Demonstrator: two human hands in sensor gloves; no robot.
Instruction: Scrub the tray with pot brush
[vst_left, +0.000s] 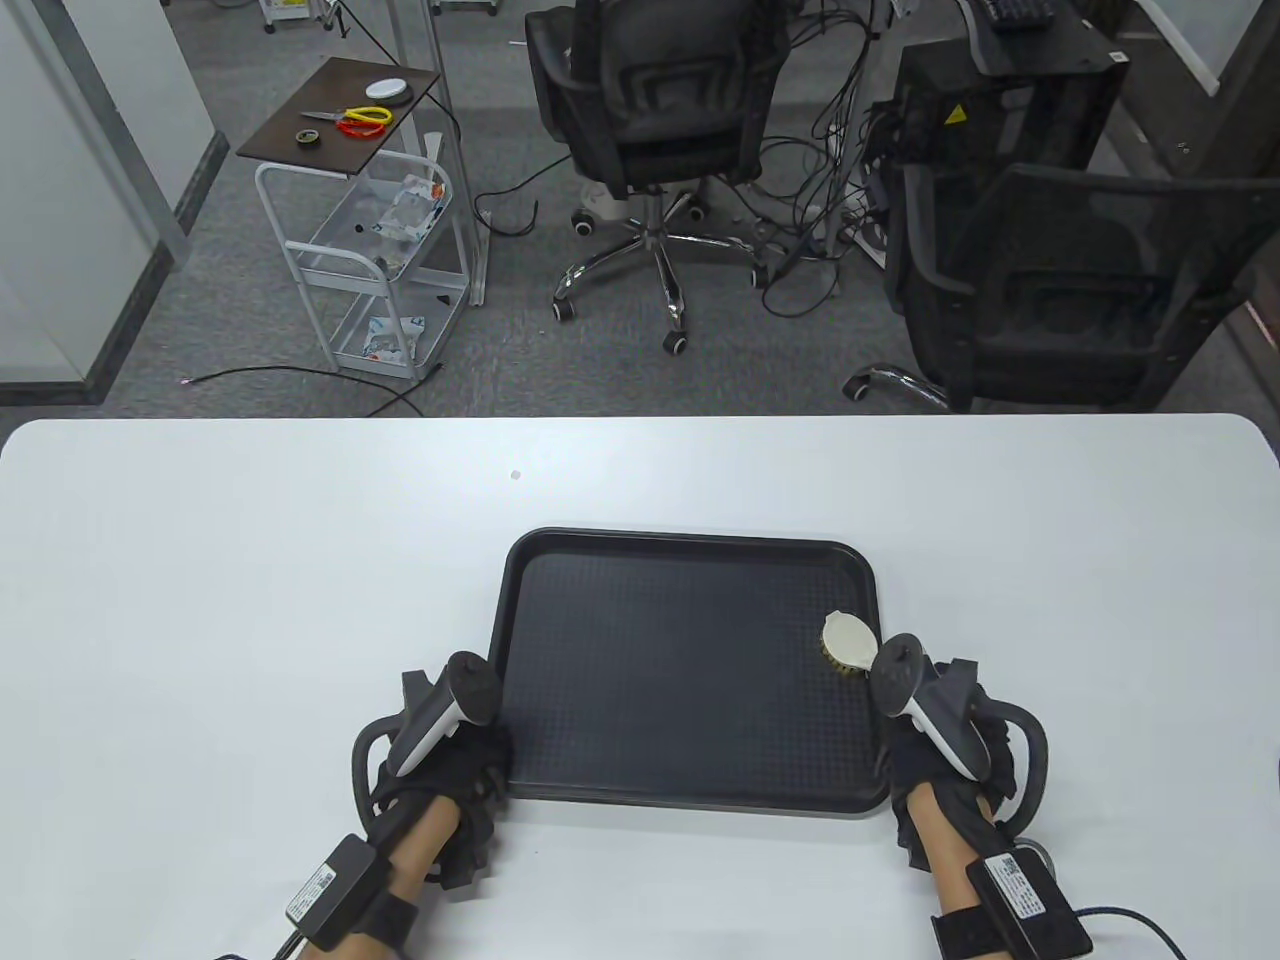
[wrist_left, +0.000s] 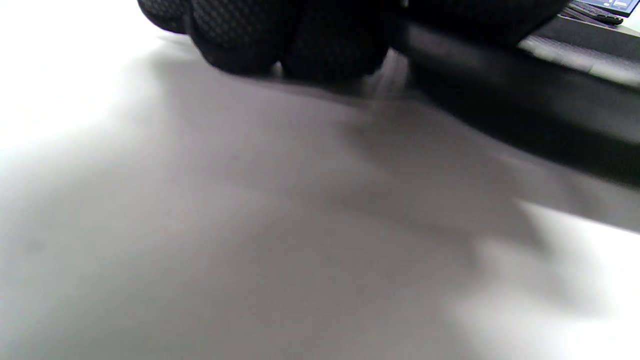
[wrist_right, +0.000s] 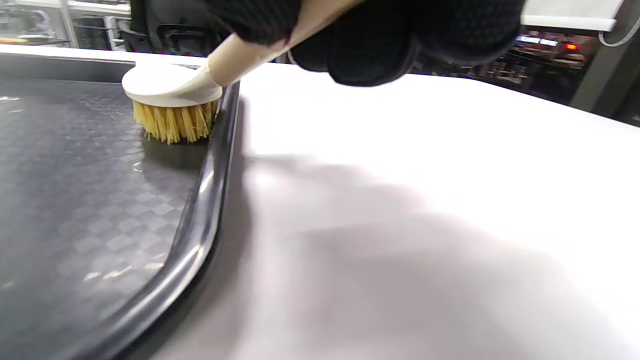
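A black textured tray (vst_left: 680, 560) lies on the white table in front of me. My right hand (vst_left: 925, 745) grips the cream handle of the pot brush (vst_left: 849, 647). The brush head with yellow bristles (wrist_right: 172, 122) stands on the tray floor against the right rim (wrist_right: 200, 200). My left hand (vst_left: 470, 745) rests at the tray's near left corner, fingers at the rim. In the left wrist view the gloved fingers (wrist_left: 280, 35) sit on the table beside the tray edge (wrist_left: 525, 100); how they hold it is blurred.
The white table (vst_left: 250, 600) stretches wide to the left, right and far side of the tray. Beyond its far edge stand two black office chairs (vst_left: 650, 100), a white cart (vst_left: 380, 250) and cables on the floor.
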